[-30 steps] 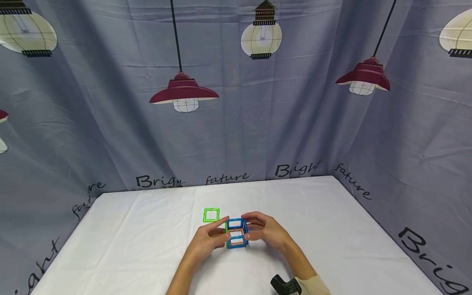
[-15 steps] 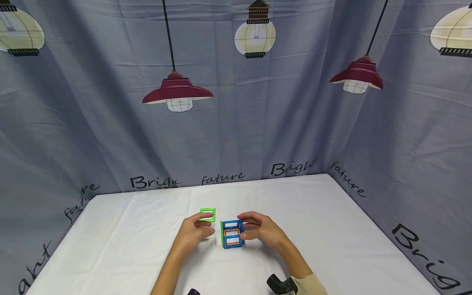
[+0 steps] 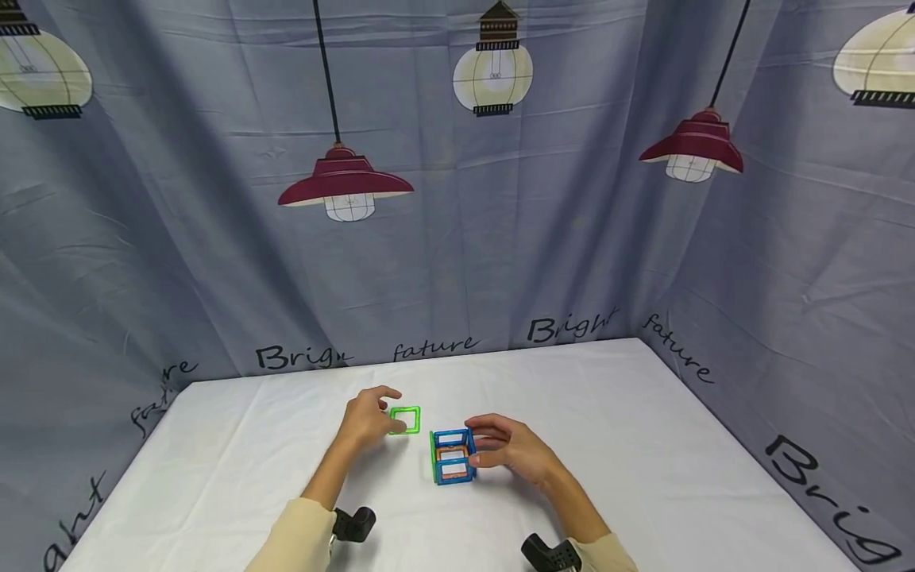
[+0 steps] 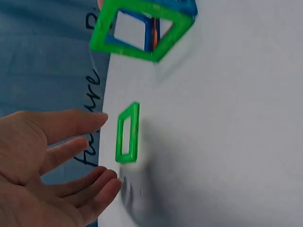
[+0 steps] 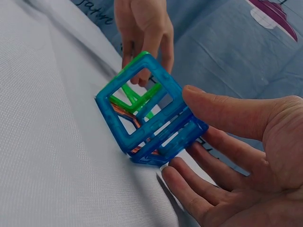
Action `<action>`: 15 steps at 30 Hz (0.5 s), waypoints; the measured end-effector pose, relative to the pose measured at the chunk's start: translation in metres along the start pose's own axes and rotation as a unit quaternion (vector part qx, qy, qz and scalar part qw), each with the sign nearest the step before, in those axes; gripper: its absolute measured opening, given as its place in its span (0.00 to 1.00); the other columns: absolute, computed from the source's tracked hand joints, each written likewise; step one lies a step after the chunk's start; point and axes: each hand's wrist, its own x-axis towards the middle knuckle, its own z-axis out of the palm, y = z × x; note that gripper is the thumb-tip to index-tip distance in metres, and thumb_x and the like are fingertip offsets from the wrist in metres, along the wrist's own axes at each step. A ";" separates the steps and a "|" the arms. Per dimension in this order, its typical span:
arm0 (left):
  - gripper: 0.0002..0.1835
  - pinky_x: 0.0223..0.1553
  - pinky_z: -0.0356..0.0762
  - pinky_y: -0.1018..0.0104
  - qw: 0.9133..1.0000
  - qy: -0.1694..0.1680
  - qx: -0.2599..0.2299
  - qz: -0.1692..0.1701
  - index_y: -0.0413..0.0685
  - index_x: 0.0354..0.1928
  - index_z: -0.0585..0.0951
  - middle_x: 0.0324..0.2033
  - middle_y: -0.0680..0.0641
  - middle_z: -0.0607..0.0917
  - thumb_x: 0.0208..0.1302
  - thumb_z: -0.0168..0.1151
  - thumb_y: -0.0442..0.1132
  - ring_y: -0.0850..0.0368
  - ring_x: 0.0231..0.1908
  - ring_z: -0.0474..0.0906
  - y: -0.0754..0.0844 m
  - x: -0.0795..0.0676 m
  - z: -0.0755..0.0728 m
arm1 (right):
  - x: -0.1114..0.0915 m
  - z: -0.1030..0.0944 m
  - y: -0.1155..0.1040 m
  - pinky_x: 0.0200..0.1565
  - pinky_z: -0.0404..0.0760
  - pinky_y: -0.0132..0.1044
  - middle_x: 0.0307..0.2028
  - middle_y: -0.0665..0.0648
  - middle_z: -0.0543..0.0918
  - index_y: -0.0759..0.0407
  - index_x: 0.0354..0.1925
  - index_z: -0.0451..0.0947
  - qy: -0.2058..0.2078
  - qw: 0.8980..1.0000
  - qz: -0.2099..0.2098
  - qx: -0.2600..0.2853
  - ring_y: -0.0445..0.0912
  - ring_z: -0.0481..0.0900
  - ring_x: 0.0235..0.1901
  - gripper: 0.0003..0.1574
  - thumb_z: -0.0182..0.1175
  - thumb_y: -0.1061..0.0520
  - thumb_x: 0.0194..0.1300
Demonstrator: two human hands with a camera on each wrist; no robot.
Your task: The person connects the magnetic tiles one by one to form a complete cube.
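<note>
A small open-sided box of magnetic tile frames (image 3: 453, 461) stands on the white table, with blue frames, orange inside and a green one (image 4: 129, 53) on its left side. My right hand (image 3: 516, 453) holds it by its right side, thumb at the near corner and fingers behind, as the right wrist view (image 5: 155, 125) shows. To the box's left lies a loose green square magnetic tile (image 3: 418, 420). My left hand (image 3: 368, 419) is right at that tile's left edge, thumb and fingers spread. In the left wrist view a gap shows between the fingers and the tile (image 4: 134, 135).
The white cloth-covered table (image 3: 643, 445) reaches back to a grey-blue curtain (image 3: 443, 262) printed with lamps and lettering. Black wrist cameras sit on the left sleeve (image 3: 296, 536) and the right sleeve (image 3: 608, 552).
My left hand has let go of the box's left side and moved left and away to the loose green tile. My right hand has stayed at the box.
</note>
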 end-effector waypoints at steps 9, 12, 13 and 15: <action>0.37 0.50 0.79 0.47 0.997 -0.059 0.054 -0.010 0.49 0.61 0.82 0.52 0.38 0.84 0.43 0.82 0.36 0.45 0.46 0.79 -0.010 0.016 -0.005 | 0.000 0.000 0.001 0.61 0.80 0.48 0.63 0.64 0.79 0.63 0.64 0.75 -0.001 1.000 0.005 0.001 0.55 0.80 0.60 0.40 0.77 0.62 0.53; 0.38 0.52 0.78 0.46 0.996 -0.062 0.056 -0.008 0.50 0.61 0.82 0.52 0.39 0.83 0.42 0.82 0.37 0.46 0.46 0.78 -0.012 0.017 -0.004 | 0.000 -0.001 -0.001 0.62 0.80 0.48 0.63 0.64 0.79 0.62 0.64 0.75 -0.002 1.000 0.011 0.002 0.55 0.80 0.60 0.40 0.77 0.62 0.54; 0.37 0.52 0.78 0.46 0.997 -0.059 0.055 -0.008 0.50 0.61 0.82 0.52 0.39 0.83 0.42 0.82 0.37 0.46 0.46 0.78 -0.013 0.018 -0.003 | -0.001 -0.001 -0.001 0.62 0.80 0.47 0.64 0.64 0.79 0.62 0.64 0.75 -0.003 1.000 0.011 0.002 0.55 0.80 0.61 0.40 0.76 0.62 0.54; 0.36 0.51 0.78 0.47 0.997 -0.052 0.050 -0.007 0.49 0.60 0.83 0.51 0.40 0.83 0.42 0.82 0.36 0.47 0.45 0.77 -0.015 0.018 0.000 | -0.001 -0.002 -0.001 0.62 0.80 0.47 0.64 0.64 0.79 0.63 0.65 0.74 -0.004 1.000 0.011 0.004 0.56 0.79 0.61 0.40 0.76 0.62 0.55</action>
